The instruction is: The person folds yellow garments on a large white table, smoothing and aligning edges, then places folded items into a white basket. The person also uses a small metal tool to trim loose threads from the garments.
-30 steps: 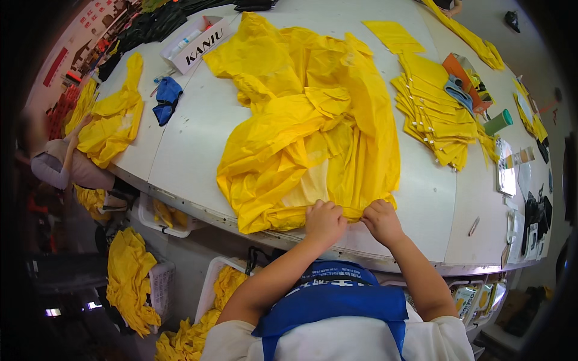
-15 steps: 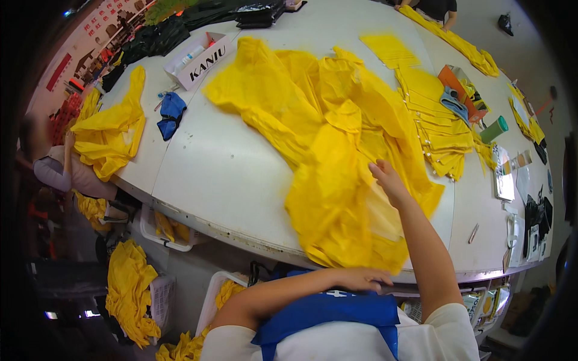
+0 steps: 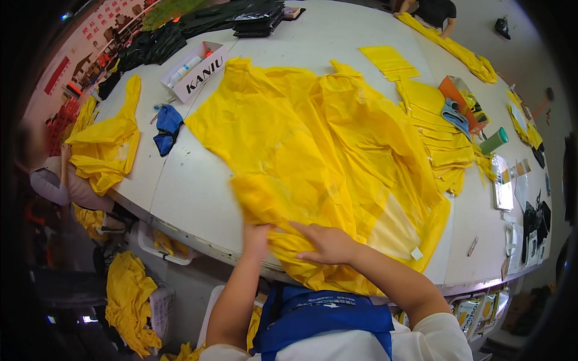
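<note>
A large yellow raincoat [image 3: 283, 144] of thin, shiny fabric lies spread and wrinkled on the white table in front of me. Its near left part is bunched and blurred. There, my left hand [image 3: 257, 240] is closed on the fabric, with its fingertips partly hidden. Just to the right, my right hand [image 3: 328, 243] rests on the raincoat with thumb and fingers apart. A pale panel [image 3: 391, 227] and a small white tag [image 3: 416, 253] show at the raincoat's near right.
Folded yellow pieces [image 3: 436, 129] are stacked at right beside an orange box [image 3: 454, 96] and a green cylinder [image 3: 494, 140]. A white box [image 3: 192, 71] and blue cloth pouch [image 3: 167, 129] stand at left. Two people handle yellow fabric, far left and far right. The table edge [image 3: 205, 246] runs before me.
My left hand has come up from near my apron and grasped the raincoat. My right hand has moved left and nearer. The raincoat now lies wider and flatter, shifted toward me.
</note>
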Demonstrator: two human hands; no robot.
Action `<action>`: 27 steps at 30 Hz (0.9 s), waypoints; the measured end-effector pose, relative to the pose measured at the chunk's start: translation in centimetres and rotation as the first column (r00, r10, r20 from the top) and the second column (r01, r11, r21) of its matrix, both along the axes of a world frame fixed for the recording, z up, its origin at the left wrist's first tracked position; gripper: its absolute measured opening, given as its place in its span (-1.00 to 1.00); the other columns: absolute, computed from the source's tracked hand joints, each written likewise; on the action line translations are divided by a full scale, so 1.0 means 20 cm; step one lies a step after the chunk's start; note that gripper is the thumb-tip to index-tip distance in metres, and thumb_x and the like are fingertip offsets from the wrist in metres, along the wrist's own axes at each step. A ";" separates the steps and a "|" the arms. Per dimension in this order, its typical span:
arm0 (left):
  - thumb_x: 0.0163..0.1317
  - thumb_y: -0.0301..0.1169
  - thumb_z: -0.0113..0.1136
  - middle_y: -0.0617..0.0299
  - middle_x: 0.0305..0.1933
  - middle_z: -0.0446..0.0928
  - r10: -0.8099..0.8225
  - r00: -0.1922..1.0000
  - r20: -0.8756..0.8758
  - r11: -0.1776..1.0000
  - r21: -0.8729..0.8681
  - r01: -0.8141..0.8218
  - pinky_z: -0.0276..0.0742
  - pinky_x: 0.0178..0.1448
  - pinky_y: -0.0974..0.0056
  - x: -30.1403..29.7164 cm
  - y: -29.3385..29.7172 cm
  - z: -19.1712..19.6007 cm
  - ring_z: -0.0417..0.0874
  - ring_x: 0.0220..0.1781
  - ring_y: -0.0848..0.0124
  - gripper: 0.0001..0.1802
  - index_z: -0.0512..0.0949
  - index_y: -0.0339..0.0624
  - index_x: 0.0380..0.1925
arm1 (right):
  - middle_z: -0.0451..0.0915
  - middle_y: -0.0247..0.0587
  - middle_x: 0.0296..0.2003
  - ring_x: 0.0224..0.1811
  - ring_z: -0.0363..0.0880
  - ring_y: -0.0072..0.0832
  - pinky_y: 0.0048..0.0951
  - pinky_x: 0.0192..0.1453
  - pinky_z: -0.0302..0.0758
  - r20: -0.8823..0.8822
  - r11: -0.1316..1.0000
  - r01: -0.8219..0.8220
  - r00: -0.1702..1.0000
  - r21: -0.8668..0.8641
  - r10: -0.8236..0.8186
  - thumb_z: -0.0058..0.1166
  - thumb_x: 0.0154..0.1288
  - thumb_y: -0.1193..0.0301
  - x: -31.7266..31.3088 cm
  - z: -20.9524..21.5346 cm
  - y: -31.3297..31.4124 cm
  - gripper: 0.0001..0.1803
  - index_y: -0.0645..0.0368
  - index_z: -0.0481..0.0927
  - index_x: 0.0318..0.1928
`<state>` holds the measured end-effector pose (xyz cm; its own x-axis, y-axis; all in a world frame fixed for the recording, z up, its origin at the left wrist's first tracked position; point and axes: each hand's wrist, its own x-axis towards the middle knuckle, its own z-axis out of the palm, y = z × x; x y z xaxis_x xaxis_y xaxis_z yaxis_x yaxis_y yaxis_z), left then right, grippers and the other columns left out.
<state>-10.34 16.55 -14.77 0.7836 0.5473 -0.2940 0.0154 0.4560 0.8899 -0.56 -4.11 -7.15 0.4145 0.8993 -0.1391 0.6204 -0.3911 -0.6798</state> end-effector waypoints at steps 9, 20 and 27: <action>0.27 -0.45 0.17 0.04 0.36 0.19 0.596 0.749 -0.291 0.461 0.887 -0.022 0.26 0.36 0.09 -0.30 0.34 -0.04 0.28 0.34 0.14 -0.29 0.07 -0.24 0.35 | 0.59 -0.11 -0.35 -0.33 0.57 -0.15 -0.25 -0.25 0.51 -0.125 0.906 0.414 0.907 0.091 -0.402 0.18 0.16 0.36 0.23 -0.01 -0.22 -0.64 0.00 0.60 0.02; 0.24 -0.59 0.05 0.12 0.21 0.40 0.155 0.981 0.115 0.857 -0.510 -0.076 0.34 0.32 0.04 0.08 0.27 -0.02 0.42 0.25 0.16 -0.44 0.25 -0.19 0.27 | 0.57 -0.23 -0.45 -0.37 0.58 -0.27 -0.33 -0.36 0.51 -0.085 0.976 0.005 0.996 -0.217 -0.024 0.15 0.16 0.38 -0.09 0.26 -0.42 -0.54 -0.14 0.56 0.12; 0.23 -0.58 0.12 0.19 0.07 0.53 -0.197 0.979 -0.053 0.978 -0.086 0.192 0.39 0.20 0.29 -0.38 0.37 0.04 0.52 0.09 0.38 -0.61 0.44 -0.33 0.09 | 0.60 -0.12 -0.01 0.01 0.57 -0.23 -0.32 0.08 0.47 -0.665 0.910 -0.258 0.747 -0.324 -0.025 0.07 0.33 0.25 0.07 0.16 -0.58 -0.62 0.06 0.54 0.11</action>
<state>-17.90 23.90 -14.00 0.8520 0.3593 -0.3808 0.1635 0.5083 0.8455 0.90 -15.70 -4.02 -0.0080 0.7507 -0.6606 0.1473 -0.6525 -0.7433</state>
